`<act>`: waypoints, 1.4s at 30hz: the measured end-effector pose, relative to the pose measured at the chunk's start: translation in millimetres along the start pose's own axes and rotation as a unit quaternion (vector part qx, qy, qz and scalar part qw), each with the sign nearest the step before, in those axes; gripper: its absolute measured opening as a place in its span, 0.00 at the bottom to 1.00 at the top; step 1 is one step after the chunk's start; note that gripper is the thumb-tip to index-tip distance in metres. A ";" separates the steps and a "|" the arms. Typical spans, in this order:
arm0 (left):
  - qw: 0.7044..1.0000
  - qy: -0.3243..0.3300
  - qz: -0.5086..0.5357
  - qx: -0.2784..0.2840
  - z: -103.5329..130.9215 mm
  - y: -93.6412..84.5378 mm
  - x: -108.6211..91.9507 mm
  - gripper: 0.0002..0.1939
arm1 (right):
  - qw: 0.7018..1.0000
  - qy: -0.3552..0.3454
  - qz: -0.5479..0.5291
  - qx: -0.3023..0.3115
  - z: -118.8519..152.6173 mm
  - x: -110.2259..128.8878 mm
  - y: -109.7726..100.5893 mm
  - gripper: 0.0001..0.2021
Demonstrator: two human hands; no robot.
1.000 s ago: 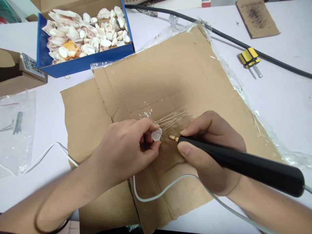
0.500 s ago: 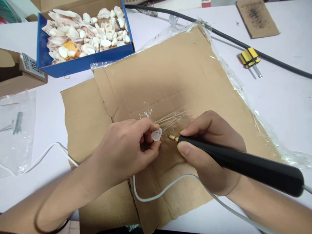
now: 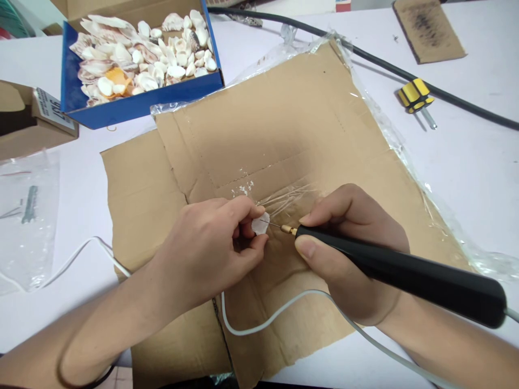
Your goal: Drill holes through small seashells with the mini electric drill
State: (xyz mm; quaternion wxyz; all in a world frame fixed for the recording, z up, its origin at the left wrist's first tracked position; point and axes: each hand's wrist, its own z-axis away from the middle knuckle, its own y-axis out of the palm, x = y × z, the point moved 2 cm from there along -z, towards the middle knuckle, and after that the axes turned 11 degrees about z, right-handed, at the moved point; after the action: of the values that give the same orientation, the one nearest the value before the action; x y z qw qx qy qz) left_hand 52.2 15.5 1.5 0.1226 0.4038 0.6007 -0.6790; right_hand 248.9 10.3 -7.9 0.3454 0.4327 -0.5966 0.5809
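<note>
My left hand (image 3: 214, 243) pinches a small white shell piece (image 3: 260, 224) between thumb and fingers, above the cardboard (image 3: 251, 140). From the right, my right hand (image 3: 354, 254) grips a black pen-shaped rotary tool (image 3: 405, 276) with a brass tip. Its thin bit meets the face of the shell piece; how deep it sits cannot be made out. White powder (image 3: 244, 188) and several scratch lines mark the cardboard just beyond my fingers. A white cable (image 3: 263, 326) runs across the cardboard below both hands.
A blue box (image 3: 141, 102) of shells stands at the back left, beside a brown carton (image 3: 40, 127). A plastic bag (image 3: 30, 216) lies at the left. At the right are a yellow-black screwdriver (image 3: 416, 97), a black cable (image 3: 377, 64) and a stained cardboard piece (image 3: 430, 29).
</note>
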 end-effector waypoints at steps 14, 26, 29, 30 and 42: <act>1.000 -0.002 -0.003 -0.002 1.3 0.3 0.1 0.05 | 1.000 0.000 -0.010 0.006 0.4 -0.2 0.5 0.12; 1.000 -0.001 -0.008 0.004 0.8 -0.2 0.8 0.06 | 1.000 0.011 0.001 0.001 -0.3 0.4 0.8 0.12; 1.000 0.000 -0.009 0.003 1.2 -0.2 0.9 0.06 | 1.000 0.008 0.005 0.003 0.3 -0.2 0.7 0.12; 1.000 0.001 -0.008 0.002 1.4 -0.3 0.9 0.06 | 1.000 0.006 0.004 0.003 0.6 -0.4 0.7 0.11; 1.000 -0.003 -0.005 0.002 0.8 0.0 0.5 0.08 | 1.000 0.007 0.013 0.002 -0.4 0.9 -0.3 0.12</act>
State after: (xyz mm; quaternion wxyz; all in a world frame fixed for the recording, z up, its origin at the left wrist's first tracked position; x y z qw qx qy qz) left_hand 51.6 14.9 1.1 0.1198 0.3993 0.6010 -0.6819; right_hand 248.8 10.7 -6.9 0.3413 0.4217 -0.5982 0.5899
